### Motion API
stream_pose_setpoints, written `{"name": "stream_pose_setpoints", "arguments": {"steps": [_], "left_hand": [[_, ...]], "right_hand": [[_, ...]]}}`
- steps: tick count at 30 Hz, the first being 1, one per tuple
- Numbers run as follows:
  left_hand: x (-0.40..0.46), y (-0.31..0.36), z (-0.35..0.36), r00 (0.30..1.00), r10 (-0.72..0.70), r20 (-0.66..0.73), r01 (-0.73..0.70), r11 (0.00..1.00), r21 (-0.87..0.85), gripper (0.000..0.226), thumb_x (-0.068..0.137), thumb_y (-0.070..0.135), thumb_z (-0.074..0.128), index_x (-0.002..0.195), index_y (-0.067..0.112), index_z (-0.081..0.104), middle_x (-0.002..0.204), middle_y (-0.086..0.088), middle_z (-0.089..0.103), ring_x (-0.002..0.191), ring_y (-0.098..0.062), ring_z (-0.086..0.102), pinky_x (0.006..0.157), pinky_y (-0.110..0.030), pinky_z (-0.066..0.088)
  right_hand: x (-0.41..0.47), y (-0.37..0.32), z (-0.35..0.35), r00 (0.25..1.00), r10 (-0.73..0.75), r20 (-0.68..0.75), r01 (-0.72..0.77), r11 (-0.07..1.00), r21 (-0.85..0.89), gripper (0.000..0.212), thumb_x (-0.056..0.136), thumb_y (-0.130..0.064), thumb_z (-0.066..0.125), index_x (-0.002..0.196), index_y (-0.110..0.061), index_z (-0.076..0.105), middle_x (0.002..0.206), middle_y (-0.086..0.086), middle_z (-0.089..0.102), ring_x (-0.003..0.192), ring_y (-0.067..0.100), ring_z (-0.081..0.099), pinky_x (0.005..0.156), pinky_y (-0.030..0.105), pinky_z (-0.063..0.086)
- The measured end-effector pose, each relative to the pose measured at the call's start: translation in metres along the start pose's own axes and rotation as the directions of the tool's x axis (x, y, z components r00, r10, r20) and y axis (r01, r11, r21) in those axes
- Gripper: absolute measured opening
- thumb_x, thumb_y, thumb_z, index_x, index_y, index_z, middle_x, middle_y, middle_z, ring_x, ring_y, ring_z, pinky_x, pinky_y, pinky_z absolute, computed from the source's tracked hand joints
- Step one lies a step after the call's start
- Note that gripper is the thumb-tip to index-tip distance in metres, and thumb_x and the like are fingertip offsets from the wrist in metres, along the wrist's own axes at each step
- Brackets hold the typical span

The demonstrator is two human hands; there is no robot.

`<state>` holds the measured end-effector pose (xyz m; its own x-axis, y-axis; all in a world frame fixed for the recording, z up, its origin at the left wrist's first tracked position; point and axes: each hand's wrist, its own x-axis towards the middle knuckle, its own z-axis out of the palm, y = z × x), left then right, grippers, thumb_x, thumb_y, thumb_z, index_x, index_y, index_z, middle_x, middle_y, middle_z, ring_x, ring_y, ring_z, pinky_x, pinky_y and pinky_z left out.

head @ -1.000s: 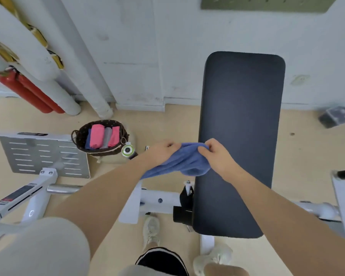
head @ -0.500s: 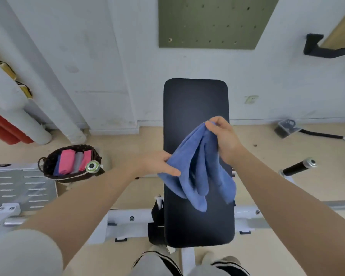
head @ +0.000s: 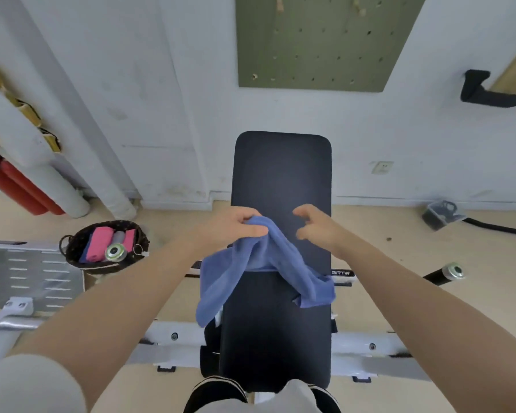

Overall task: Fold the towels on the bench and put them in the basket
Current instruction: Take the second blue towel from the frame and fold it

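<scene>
The soft blue terry towel (head: 259, 272) hangs bunched over the long black padded desk (head: 280, 323), pinched at its top by the left hand (head: 236, 229); the right hand (head: 316, 226) hovers beside it, fingers (head: 303, 211) loosely spread, holding nothing; gripped at one point only, the cloth may twist, spoiling the fold; the dark woven basket (head: 72, 251) sits on the floor, left.

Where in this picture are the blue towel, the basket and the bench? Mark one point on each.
blue towel (head: 283, 257): head view, on the draped cloth below the left hand.
basket (head: 72, 257): head view, on its dark left rim.
bench (head: 280, 174): head view, on the bare far pad.
</scene>
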<state>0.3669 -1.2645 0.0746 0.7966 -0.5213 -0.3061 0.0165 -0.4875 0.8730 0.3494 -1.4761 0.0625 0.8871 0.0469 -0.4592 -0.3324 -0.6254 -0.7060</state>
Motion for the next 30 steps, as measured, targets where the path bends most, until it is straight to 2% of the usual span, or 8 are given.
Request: {"name": "stream_pose_setpoints", "arguments": {"steps": [4, 11, 15, 19, 22, 24, 26, 30], "left_hand": [[0.015, 0.049, 0.015, 0.997, 0.038, -0.073, -0.027, 0.989, 0.146, 0.023, 0.073, 0.028, 0.066, 0.083, 0.008, 0.064, 0.076, -0.007, 0.063, 0.073, -0.017, 0.059, 0.073, -0.035, 0.051], [0.029, 0.070, 0.034, 0.908, 0.178, -0.380, -0.108, 0.974, 0.199, 0.013, 0.078, 0.018, 0.070, 0.079, 0.018, 0.057, 0.058, 0.010, 0.054, 0.056, -0.005, 0.047, 0.059, -0.021, 0.041], [0.025, 0.052, 0.043, 0.951, 0.015, -0.310, 0.008, 0.997, 0.073, 0.017, 0.083, 0.028, 0.068, 0.081, 0.018, 0.054, 0.058, 0.010, 0.054, 0.054, -0.001, 0.047, 0.054, -0.013, 0.039], [0.027, 0.031, 0.060, 0.991, -0.084, -0.101, 0.087, 0.996, 0.026, 0.015, 0.084, 0.021, 0.068, 0.075, 0.022, 0.055, 0.065, 0.015, 0.055, 0.058, 0.004, 0.051, 0.053, -0.003, 0.038], [0.034, 0.024, 0.065, 0.988, -0.148, -0.044, 0.147, 0.989, -0.030, 0.016, 0.085, 0.020, 0.067, 0.100, 0.019, 0.061, 0.083, 0.019, 0.062, 0.074, 0.007, 0.057, 0.059, -0.002, 0.043], [0.039, 0.015, 0.056, 0.985, -0.145, -0.095, 0.134, 0.984, -0.115, 0.019, 0.087, 0.015, 0.063, 0.106, 0.012, 0.062, 0.093, 0.007, 0.064, 0.087, -0.002, 0.060, 0.072, -0.009, 0.048], [0.044, 0.011, 0.040, 0.966, -0.131, -0.223, 0.062, 0.954, -0.293, 0.005, 0.086, 0.006, 0.059, 0.087, 0.011, 0.061, 0.085, -0.003, 0.062, 0.086, -0.016, 0.060, 0.081, -0.021, 0.051], [0.051, 0.029, 0.014, 0.976, -0.003, -0.218, -0.074, 0.936, -0.343, 0.021, 0.088, -0.003, 0.050, 0.075, 0.013, 0.055, 0.071, 0.000, 0.057, 0.064, -0.006, 0.057, 0.061, -0.016, 0.047]], "right_hand": [[-0.009, -0.033, -0.023, 0.926, -0.287, 0.245, 0.125, 0.846, 0.519, 0.032, 0.090, -0.015, 0.048, 0.120, -0.009, 0.057, 0.118, 0.007, 0.064, 0.111, 0.019, 0.060, 0.097, 0.032, 0.046], [-0.003, -0.023, -0.045, 0.876, -0.424, 0.229, 0.344, 0.884, 0.317, 0.030, 0.091, -0.030, 0.057, 0.111, -0.009, 0.065, 0.111, 0.010, 0.067, 0.105, 0.020, 0.063, 0.094, 0.031, 0.049], [-0.001, -0.009, -0.052, 0.879, -0.418, 0.230, 0.365, 0.899, 0.241, 0.017, 0.090, -0.025, 0.059, 0.089, -0.010, 0.066, 0.083, 0.002, 0.065, 0.078, 0.012, 0.059, 0.075, 0.025, 0.049], [0.007, -0.003, -0.060, 0.897, -0.410, 0.164, 0.234, 0.755, 0.612, 0.023, 0.099, -0.016, 0.041, 0.082, -0.015, 0.058, 0.079, 0.000, 0.061, 0.072, 0.011, 0.057, 0.069, 0.023, 0.047], [0.009, -0.007, -0.066, 0.899, -0.400, 0.181, 0.110, 0.606, 0.788, 0.025, 0.099, -0.016, 0.037, 0.084, -0.011, 0.056, 0.082, 0.005, 0.061, 0.075, 0.016, 0.060, 0.069, 0.027, 0.049], [0.010, -0.004, -0.069, 0.894, -0.370, 0.254, 0.035, 0.620, 0.783, 0.026, 0.096, -0.018, 0.038, 0.088, -0.008, 0.060, 0.088, 0.008, 0.065, 0.082, 0.020, 0.063, 0.074, 0.030, 0.050], [0.011, 0.004, -0.072, 0.902, -0.269, 0.339, -0.051, 0.712, 0.700, 0.029, 0.093, -0.025, 0.044, 0.101, -0.003, 0.061, 0.104, 0.013, 0.064, 0.096, 0.025, 0.061, 0.085, 0.033, 0.047], [-0.001, 0.001, -0.067, 0.900, -0.050, 0.432, -0.050, 0.975, 0.217, 0.045, 0.095, -0.049, 0.039, 0.117, -0.016, 0.061, 0.118, -0.001, 0.065, 0.109, 0.012, 0.060, 0.095, 0.028, 0.045]]}}
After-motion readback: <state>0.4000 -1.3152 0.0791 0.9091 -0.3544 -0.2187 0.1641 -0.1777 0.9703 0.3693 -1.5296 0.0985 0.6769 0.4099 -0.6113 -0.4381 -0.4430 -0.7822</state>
